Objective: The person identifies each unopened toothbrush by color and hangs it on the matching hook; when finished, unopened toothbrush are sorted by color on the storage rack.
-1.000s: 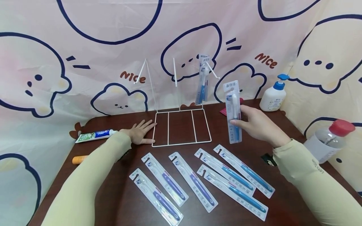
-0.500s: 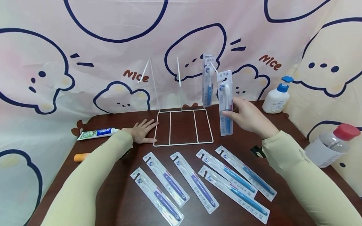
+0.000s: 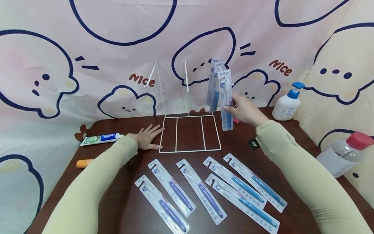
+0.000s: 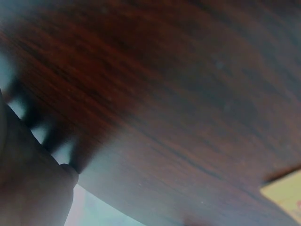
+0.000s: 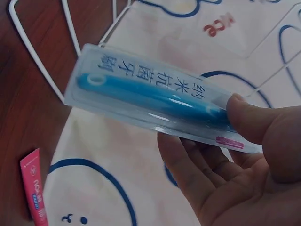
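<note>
My right hand (image 3: 243, 109) pinches a packaged blue toothbrush (image 3: 225, 107) between thumb and fingers, upright, its top overlapping the right hook of the white wire rack (image 3: 190, 151). In the right wrist view the thumb presses the clear pack (image 5: 155, 99) near the blue handle, fingers behind it. Other packaged blue toothbrushes (image 3: 212, 87) hang farther back on that same hook. My left hand (image 3: 146, 138) lies flat with fingers spread at the rack's left base. In the left wrist view only a dark part of the left hand (image 4: 33, 179) shows.
Packaged purple toothbrushes (image 3: 201, 191) and blue ones (image 3: 242, 203) lie in front of the rack. Toothpaste (image 3: 100, 139) and an orange tube (image 3: 83, 163) are at left. A white pump bottle (image 3: 287, 104) and a red-capped bottle (image 3: 339, 157) stand at right; a pink tube (image 5: 34, 188) lies behind.
My right hand has carried the packaged blue toothbrush left and back, from right of the rack to its right hook. The left hand has stayed at the rack's base.
</note>
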`<action>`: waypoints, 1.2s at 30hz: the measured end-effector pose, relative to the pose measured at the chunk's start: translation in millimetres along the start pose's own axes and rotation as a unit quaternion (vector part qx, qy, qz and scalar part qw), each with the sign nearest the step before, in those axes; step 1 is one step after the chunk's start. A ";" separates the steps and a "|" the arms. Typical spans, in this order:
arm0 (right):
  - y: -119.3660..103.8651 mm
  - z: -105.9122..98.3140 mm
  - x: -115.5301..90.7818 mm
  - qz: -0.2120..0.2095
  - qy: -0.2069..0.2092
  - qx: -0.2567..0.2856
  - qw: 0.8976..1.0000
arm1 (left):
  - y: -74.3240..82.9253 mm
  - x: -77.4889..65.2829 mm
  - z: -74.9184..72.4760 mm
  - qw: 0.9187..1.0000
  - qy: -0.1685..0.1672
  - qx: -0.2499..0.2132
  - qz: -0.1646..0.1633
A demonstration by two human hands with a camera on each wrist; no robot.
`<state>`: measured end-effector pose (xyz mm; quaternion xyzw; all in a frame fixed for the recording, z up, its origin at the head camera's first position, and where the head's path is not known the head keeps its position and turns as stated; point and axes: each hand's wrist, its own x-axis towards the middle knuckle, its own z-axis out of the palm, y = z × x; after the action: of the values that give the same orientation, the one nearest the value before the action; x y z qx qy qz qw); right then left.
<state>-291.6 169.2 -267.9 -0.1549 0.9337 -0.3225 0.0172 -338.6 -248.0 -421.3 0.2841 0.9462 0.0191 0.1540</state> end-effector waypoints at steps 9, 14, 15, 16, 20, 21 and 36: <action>6.0 2.7 40.2 0.032 -0.004 0.039 0.999 | 2.1 -0.7 -1.5 1.000 -0.004 0.000 -0.004; 7.3 4.3 51.5 0.036 0.000 0.044 0.998 | 3.8 -0.8 -1.5 1.000 -0.001 -0.003 -0.001; 7.4 4.5 52.5 0.039 0.000 0.046 0.998 | 4.1 -0.9 -1.5 1.000 0.001 -0.005 0.002; 7.4 4.4 53.1 0.040 0.001 0.044 0.998 | 4.1 -0.9 -1.4 1.000 0.000 -0.005 0.001; 8.0 3.6 52.0 0.036 -0.001 0.050 0.998 | 3.2 -2.4 -1.2 1.000 -0.001 -0.002 0.001; 8.6 3.5 51.1 0.037 -0.003 0.053 0.998 | 2.8 -3.1 -1.2 1.000 -0.003 -0.001 0.000; 47.4 17.4 -15.8 0.050 -0.076 -0.076 0.993 | -3.3 -0.1 4.5 1.000 0.006 0.003 0.010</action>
<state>-287.5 198.9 -311.5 -0.1328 0.9580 -0.2365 0.0927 -338.9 -251.1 -426.0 0.2940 0.9442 0.0191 0.1471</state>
